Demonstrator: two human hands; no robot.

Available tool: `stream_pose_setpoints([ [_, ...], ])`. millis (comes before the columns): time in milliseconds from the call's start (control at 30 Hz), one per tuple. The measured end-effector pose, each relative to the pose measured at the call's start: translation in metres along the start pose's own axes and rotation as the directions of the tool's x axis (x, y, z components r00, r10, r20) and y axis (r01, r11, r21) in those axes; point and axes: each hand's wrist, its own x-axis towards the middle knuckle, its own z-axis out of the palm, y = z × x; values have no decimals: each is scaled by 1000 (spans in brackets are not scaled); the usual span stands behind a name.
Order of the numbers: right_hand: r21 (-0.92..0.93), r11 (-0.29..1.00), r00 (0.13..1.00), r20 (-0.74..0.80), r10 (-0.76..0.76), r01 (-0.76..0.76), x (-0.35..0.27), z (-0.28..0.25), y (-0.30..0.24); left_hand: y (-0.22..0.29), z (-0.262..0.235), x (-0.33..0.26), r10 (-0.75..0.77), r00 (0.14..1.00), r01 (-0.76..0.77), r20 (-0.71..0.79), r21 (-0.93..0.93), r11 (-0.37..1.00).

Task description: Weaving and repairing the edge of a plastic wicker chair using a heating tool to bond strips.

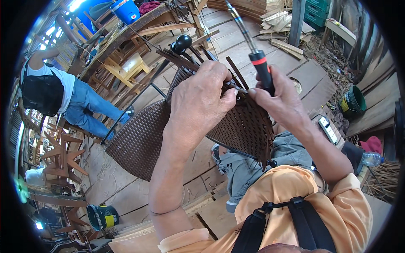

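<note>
So the person's got a dark brown woven rattan chair [143,139] tipped over across their lap, its wicker panel reaching from the middle out to the left. Left hand [198,101] is curled down over the panel's top edge, fingers closed and pinching one of the loose brown weaving strips [185,61] that stick up past the edge. Right hand [276,99] is just beside it, almost touching, wrapped tight around the black handle of a tool with a red band and a long metal shaft [253,44] pointing up and away. The tip end sits down at the weave between the two hands, can't really make it out.

Far left there's another person in jeans [80,101] bent over near wooden chair frames [63,156]. A small dark bucket [102,216] sits on the plank floor near left, a green one [353,102] off to the right.
</note>
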Motion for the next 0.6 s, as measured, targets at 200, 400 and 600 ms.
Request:
stream_pose_setpoints([
  [200,-135,990,999,23,33,-30,-1,4,-16,1,2,-1,-56,998,57,23,-37,998],
  [400,-191,980,999,-22,49,-52,1,13,-22,3,2,-3,-81,997,81,17,-2,997],
  [600,-268,962,998,-28,54,-59,0,14,-28,2,4,-5,-85,996,85,0,-3,996],
])
